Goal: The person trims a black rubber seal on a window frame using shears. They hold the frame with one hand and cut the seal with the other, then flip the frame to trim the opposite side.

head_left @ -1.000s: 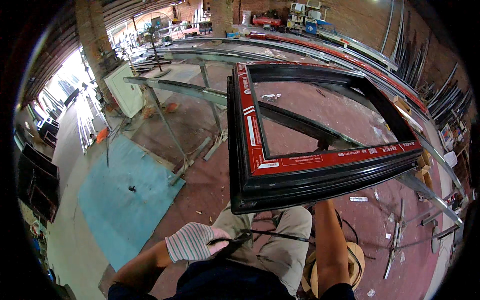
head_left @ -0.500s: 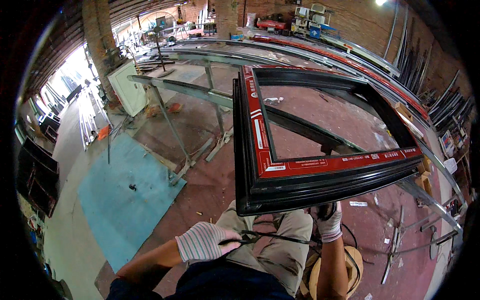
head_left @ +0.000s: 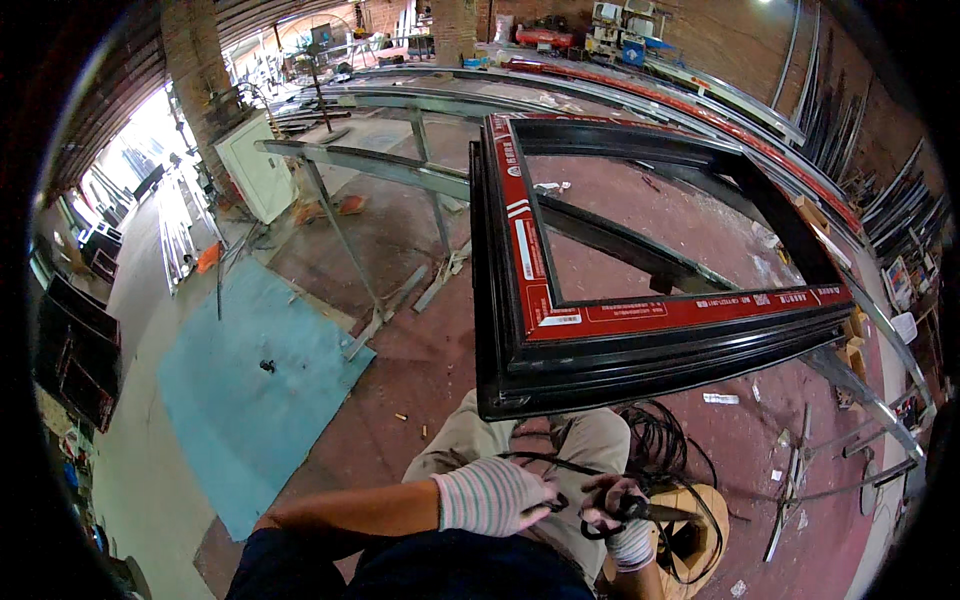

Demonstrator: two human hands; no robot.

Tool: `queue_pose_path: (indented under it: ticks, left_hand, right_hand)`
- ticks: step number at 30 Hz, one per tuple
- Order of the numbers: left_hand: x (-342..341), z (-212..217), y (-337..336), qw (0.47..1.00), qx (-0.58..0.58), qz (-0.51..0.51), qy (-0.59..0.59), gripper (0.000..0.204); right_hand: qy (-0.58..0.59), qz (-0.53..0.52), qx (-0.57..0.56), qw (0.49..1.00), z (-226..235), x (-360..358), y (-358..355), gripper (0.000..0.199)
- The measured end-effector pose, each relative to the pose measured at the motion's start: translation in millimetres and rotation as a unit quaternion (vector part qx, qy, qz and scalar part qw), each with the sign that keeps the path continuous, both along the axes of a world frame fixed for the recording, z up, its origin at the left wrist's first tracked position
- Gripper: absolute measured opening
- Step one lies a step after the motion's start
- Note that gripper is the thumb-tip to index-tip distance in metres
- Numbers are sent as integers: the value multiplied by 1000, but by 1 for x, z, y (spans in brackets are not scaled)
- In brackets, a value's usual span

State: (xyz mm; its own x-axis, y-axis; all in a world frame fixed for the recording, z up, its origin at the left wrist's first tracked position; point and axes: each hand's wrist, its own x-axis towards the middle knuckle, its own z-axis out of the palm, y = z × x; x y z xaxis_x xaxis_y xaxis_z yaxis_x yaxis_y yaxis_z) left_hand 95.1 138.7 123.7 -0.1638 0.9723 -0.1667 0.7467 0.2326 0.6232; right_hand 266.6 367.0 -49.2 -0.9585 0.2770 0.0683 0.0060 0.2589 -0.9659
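Black strip (head_left: pixel 550 460), two-handed.
Left hand (head_left: pixel 495 497) and right hand (head_left: pixel 618 518) are gripping it (gloved, fingers curled), below black frame (head_left: pixel 650 368)'s near edge.

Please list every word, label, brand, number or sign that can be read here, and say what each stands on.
Red film on the black frame: rows of white printing and a small square code, too small to quote reliably.
Blue box at the back: a white mark, too small to make out.
White strip on the floor: any print is too small to read.
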Motion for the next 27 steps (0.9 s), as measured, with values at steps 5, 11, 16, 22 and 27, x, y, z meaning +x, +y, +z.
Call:
queue_pose_path:
  ticks: [5, 11, 16, 22, 27]
  left_hand:
    - [8, -27, 14, 992, 117, -25, -37, 38]
    - [-7, 30, -9, 998, 40, 51, -10, 23]
    - [-9, 45, -18, 989, 102, 102, -39, 20]
    - [1, 46, -6, 936, 260, 163, -175, 13]
    - [33, 21, 15, 826, 275, 271, -412, 10]
  right_hand:
    - [-55, 62, -26, 996, 66, 14, -9, 32]
    - [-38, -2, -469, 882, 105, 44, 8, 21]
    - [-186, -95, -270, 940, 110, 70, 41, 24]
    - [-43, -71, -15, 996, 130, 78, 28, 40]
    - [-223, 51, -80, 970, 149, 74, -3, 20]
